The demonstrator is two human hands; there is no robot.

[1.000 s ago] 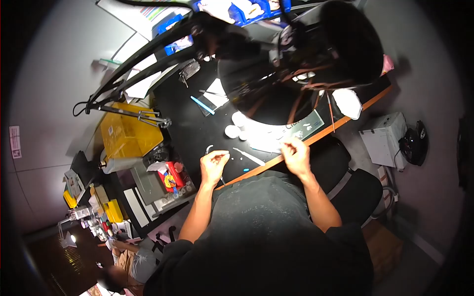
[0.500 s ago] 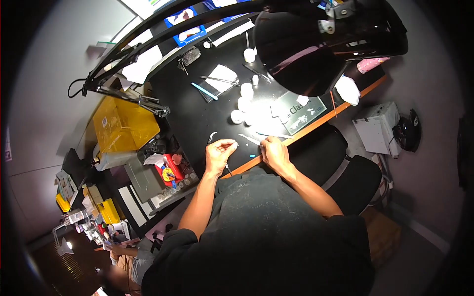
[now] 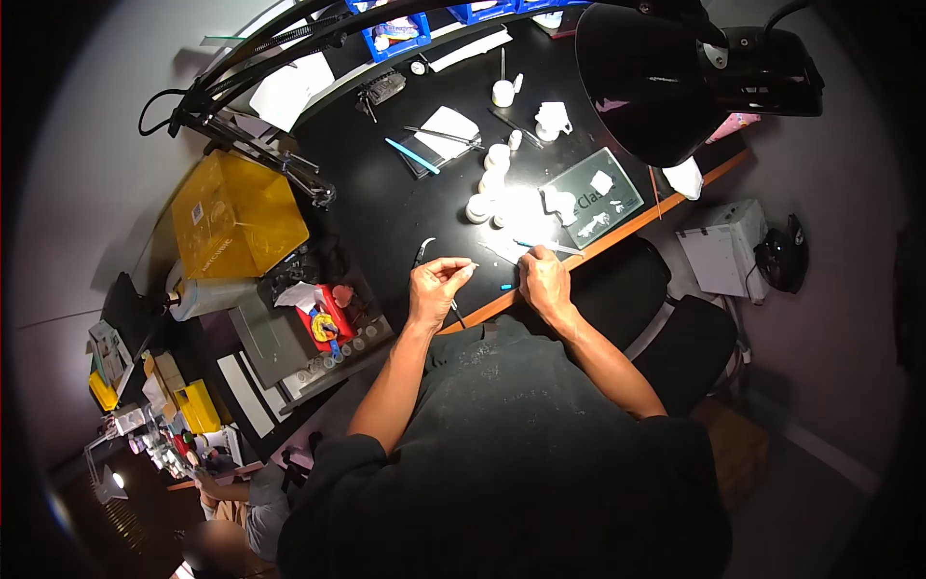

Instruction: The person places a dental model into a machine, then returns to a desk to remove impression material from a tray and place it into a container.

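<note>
My left hand [image 3: 439,292] is closed in a pinch above the black table. A tiny pale piece [image 3: 474,265] shows at its fingertips, too small to name. My right hand [image 3: 546,285] has its fingers closed around a slender pale tool [image 3: 501,256], which points toward the left hand; glare blurs its tip. A small blue piece [image 3: 506,287] lies on the table between my hands. Beside the left hand is a curved black-and-silver tool [image 3: 422,251], partly hidden by it. Several white jars [image 3: 479,206] stand under the bright light ahead.
A black lamp [image 3: 641,92] hangs over the far right. A glassy green plate [image 3: 610,198] lies near the wooden table edge [image 3: 632,219]. A blue stick [image 3: 413,155] rests by a white pad [image 3: 449,133]. Left stands a yellow box [image 3: 236,217]. Another person [image 3: 256,507] sits at lower left.
The view has shifted slightly. My right hand and its tool have moved a little away from my left hand's fingertips. My left hand keeps its pinch.
</note>
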